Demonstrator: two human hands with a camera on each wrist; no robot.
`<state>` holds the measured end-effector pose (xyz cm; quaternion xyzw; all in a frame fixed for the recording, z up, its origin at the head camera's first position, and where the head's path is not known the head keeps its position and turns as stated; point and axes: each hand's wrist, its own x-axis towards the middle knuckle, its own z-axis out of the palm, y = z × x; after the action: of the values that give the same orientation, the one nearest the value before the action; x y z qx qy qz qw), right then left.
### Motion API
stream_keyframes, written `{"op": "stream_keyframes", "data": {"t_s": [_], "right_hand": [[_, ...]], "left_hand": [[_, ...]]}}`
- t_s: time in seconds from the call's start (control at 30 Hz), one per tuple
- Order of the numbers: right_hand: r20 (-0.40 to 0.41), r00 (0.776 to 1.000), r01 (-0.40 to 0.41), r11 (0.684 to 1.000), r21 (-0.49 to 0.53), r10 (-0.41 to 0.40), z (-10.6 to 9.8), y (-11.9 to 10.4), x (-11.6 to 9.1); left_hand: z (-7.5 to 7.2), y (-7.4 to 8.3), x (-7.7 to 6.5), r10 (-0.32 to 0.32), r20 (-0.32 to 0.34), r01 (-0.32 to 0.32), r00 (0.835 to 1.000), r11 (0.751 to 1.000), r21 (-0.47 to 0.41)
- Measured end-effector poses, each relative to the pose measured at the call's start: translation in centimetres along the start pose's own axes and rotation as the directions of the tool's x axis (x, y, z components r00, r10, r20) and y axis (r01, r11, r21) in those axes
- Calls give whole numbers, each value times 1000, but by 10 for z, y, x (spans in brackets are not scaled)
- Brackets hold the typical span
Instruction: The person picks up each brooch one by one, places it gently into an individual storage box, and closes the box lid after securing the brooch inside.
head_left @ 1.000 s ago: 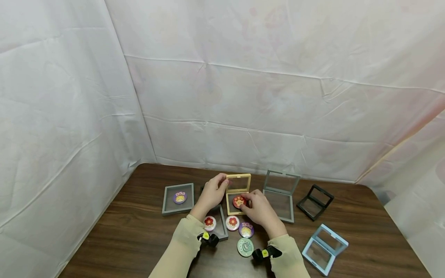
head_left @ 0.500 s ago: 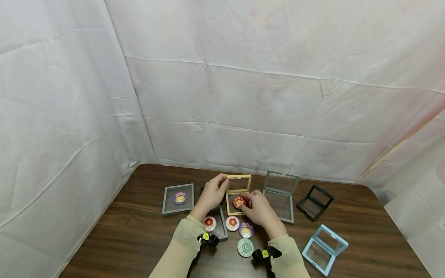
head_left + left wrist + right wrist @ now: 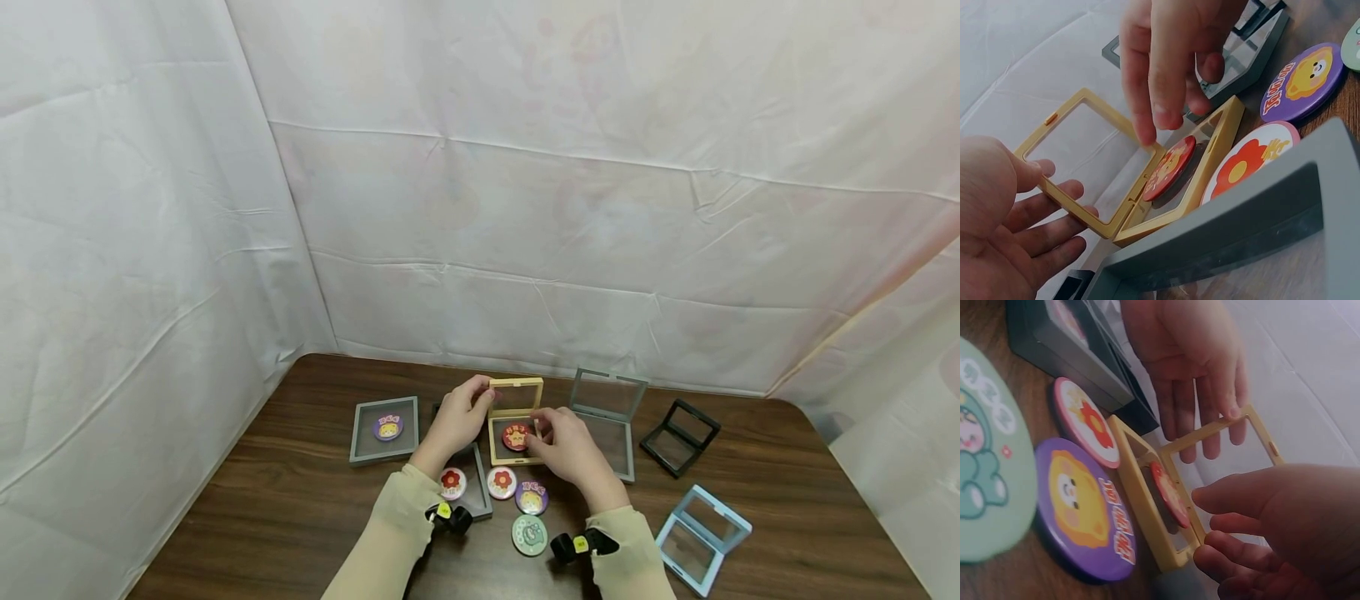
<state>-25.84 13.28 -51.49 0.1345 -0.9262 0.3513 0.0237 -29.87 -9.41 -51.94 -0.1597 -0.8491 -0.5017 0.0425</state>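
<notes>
A small yellow display case [image 3: 516, 382] with clear film panes stands open, its lid raised. On the lower pane lies a round red button badge [image 3: 515, 437] with a cartoon star figure, also seen as the red badge [image 3: 1171, 165] in the left wrist view. My left hand [image 3: 457, 421] pinches the lid's left edge between thumb and fingers. Just right of the badge is my right hand [image 3: 572, 450], its fingers loosely bent and holding nothing. In the left wrist view, the right fingers [image 3: 1163, 94] hover over the badge, apart from it.
Near me lie a flower badge [image 3: 502, 482], a purple badge [image 3: 532, 497] and a green badge [image 3: 529, 535]. Grey case [image 3: 483, 492] is partly under my left wrist. Another grey case [image 3: 362, 454] is left; open grey [image 3: 628, 454], black [image 3: 660, 454] and light blue [image 3: 702, 537] cases stand right.
My right hand has let go of the red badge and drawn back slightly to the right. The badge stays in the yellow case. My left hand still holds the lid.
</notes>
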Motion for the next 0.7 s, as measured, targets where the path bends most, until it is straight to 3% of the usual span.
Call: {"op": "stream_keyframes", "data": {"t_s": [0.7], "right_hand": [[-95,994,-59,998,29,62,-12,2,-1]], "left_hand": [[2,-4,1,37,11,-38,999,999,28]]}}
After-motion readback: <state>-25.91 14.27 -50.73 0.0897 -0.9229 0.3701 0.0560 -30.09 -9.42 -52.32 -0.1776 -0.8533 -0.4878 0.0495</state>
